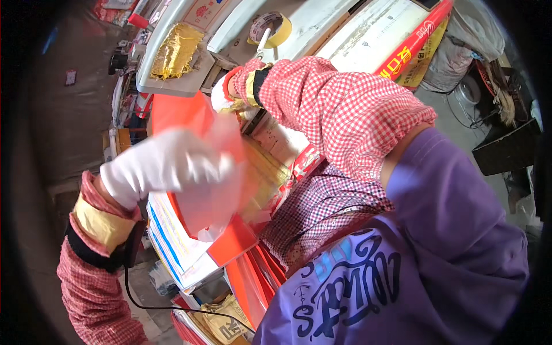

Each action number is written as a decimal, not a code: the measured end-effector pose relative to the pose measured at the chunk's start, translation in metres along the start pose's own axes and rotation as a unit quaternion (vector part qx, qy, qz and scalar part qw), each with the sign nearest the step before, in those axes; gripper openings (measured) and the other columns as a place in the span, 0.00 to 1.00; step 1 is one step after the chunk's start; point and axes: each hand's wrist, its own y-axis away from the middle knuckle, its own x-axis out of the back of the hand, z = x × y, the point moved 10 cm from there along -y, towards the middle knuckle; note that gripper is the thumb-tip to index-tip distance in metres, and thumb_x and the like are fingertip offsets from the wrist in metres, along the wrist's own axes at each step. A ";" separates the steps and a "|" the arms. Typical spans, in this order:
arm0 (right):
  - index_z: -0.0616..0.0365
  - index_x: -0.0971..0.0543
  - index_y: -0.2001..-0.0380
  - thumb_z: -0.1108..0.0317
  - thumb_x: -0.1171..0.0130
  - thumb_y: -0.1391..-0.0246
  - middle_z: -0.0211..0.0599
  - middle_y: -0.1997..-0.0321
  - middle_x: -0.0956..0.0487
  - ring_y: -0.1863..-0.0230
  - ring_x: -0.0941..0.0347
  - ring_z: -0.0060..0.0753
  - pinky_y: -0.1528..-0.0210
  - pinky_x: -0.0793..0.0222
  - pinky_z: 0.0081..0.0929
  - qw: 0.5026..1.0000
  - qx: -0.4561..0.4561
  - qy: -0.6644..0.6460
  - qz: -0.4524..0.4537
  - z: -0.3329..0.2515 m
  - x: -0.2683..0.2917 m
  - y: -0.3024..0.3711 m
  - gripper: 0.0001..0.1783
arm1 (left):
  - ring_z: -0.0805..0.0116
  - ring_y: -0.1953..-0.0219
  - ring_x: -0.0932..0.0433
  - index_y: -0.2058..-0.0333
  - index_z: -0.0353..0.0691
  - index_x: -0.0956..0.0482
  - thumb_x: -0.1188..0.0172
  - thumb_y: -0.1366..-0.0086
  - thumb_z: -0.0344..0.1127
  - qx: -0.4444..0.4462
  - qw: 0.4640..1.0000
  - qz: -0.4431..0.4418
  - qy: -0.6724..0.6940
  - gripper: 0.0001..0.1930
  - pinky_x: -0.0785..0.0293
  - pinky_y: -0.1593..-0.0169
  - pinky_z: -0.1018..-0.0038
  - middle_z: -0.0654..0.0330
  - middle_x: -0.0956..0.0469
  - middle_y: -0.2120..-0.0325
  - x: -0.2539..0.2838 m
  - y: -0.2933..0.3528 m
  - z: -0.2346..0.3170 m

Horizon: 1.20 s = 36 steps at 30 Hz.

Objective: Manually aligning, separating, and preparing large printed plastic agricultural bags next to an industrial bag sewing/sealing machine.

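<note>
My left hand (167,167), in a white glove, is raised over a stack of red sheets. Its fingers are curled around a thin, pinkish, see-through sheet (214,198), which is smeared by motion. At the edge of the white machine (172,80), my right hand (225,98) wears a white glove too; its fingers are mostly hidden and something yellowish shows by them. Red sheets (181,118) lie beneath and beyond my left hand, and another red piece (233,241) sits at the near edge of the stack.
On the machine's top rest a yellow tape roll (279,31) and a frayed gold cloth piece (175,50). A white stack with blue stripes (172,241) stands below my left hand. A black cable (172,307) runs from my left wrist. Grey plastic bags (454,63) lie at far right.
</note>
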 end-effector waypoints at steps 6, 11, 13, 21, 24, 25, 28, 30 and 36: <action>0.53 0.22 0.87 0.64 0.41 0.69 0.37 0.85 0.25 0.81 0.28 0.37 0.80 0.35 0.35 0.989 -0.102 -0.068 0.084 -0.042 0.078 0.056 0.05 | 0.55 0.76 0.25 0.79 0.39 0.21 0.41 0.51 0.50 -0.020 0.907 -0.101 -0.408 0.18 0.30 0.69 0.66 0.55 0.25 0.82 -0.075 0.053 -0.033; 0.55 0.22 0.87 0.65 0.44 0.66 0.43 0.83 0.25 0.79 0.27 0.39 0.79 0.34 0.41 0.931 -0.100 0.139 0.323 -0.130 0.141 0.114 0.07 | 0.61 0.79 0.26 0.82 0.39 0.22 0.42 0.56 0.36 -0.260 0.889 0.042 -0.374 0.06 0.31 0.75 0.69 0.60 0.26 0.84 -0.135 0.042 0.015; 0.57 0.22 0.85 0.65 0.44 0.65 0.45 0.80 0.25 0.77 0.27 0.40 0.77 0.33 0.40 0.957 -0.059 0.083 0.272 -0.159 0.109 0.110 0.07 | 0.63 0.79 0.26 0.81 0.39 0.21 0.43 0.59 0.33 -0.211 0.809 -0.201 -0.510 0.05 0.32 0.79 0.69 0.60 0.27 0.84 -0.167 0.022 0.047; 0.63 0.27 0.71 0.66 0.48 0.59 0.45 0.75 0.26 0.72 0.29 0.51 0.67 0.31 0.38 0.824 -0.118 -0.278 0.479 -0.128 0.151 0.181 0.12 | 0.63 0.80 0.26 0.85 0.44 0.23 0.42 0.57 0.36 -0.291 0.842 -0.070 -0.449 0.05 0.31 0.79 0.67 0.62 0.27 0.85 -0.149 0.017 0.069; 0.65 0.28 0.65 0.65 0.46 0.57 0.50 0.68 0.24 0.68 0.26 0.50 0.66 0.29 0.38 0.859 -0.359 -0.336 0.144 -0.084 0.122 0.173 0.17 | 0.61 0.80 0.26 0.83 0.42 0.22 0.42 0.56 0.38 -0.317 0.840 -0.094 -0.431 0.07 0.31 0.79 0.67 0.60 0.28 0.86 -0.159 0.014 0.068; 0.65 0.28 0.65 0.66 0.45 0.58 0.50 0.66 0.23 0.67 0.25 0.50 0.66 0.29 0.39 0.889 -0.345 -0.291 0.073 -0.092 0.111 0.162 0.17 | 0.60 0.80 0.26 0.83 0.41 0.21 0.41 0.55 0.39 -0.331 0.836 -0.106 -0.425 0.08 0.31 0.78 0.67 0.58 0.28 0.86 -0.163 0.015 0.069; 0.63 0.23 0.75 0.70 0.46 0.59 0.41 0.77 0.22 0.74 0.24 0.38 0.79 0.31 0.36 0.955 -0.277 -0.054 0.087 -0.110 0.083 0.124 0.08 | 0.57 0.80 0.26 0.82 0.39 0.21 0.41 0.55 0.41 -0.264 0.838 -0.077 -0.472 0.11 0.31 0.78 0.66 0.55 0.29 0.87 -0.158 0.007 0.067; 0.60 0.23 0.80 0.72 0.48 0.59 0.38 0.82 0.25 0.79 0.27 0.33 0.85 0.35 0.34 0.926 -0.337 0.001 0.170 -0.101 0.073 0.121 0.05 | 0.56 0.80 0.26 0.83 0.39 0.21 0.41 0.55 0.41 -0.234 0.859 -0.030 -0.455 0.11 0.31 0.77 0.66 0.55 0.29 0.87 -0.151 0.003 0.067; 0.56 0.31 0.92 0.68 0.46 0.63 0.37 0.89 0.32 0.87 0.33 0.37 0.83 0.36 0.34 0.938 -0.244 -0.078 0.234 -0.099 0.052 0.086 0.10 | 0.50 0.73 0.26 0.66 0.38 0.23 0.40 0.56 0.41 -0.096 0.873 -0.163 -0.450 0.17 0.29 0.70 0.62 0.52 0.29 0.87 -0.104 -0.007 0.036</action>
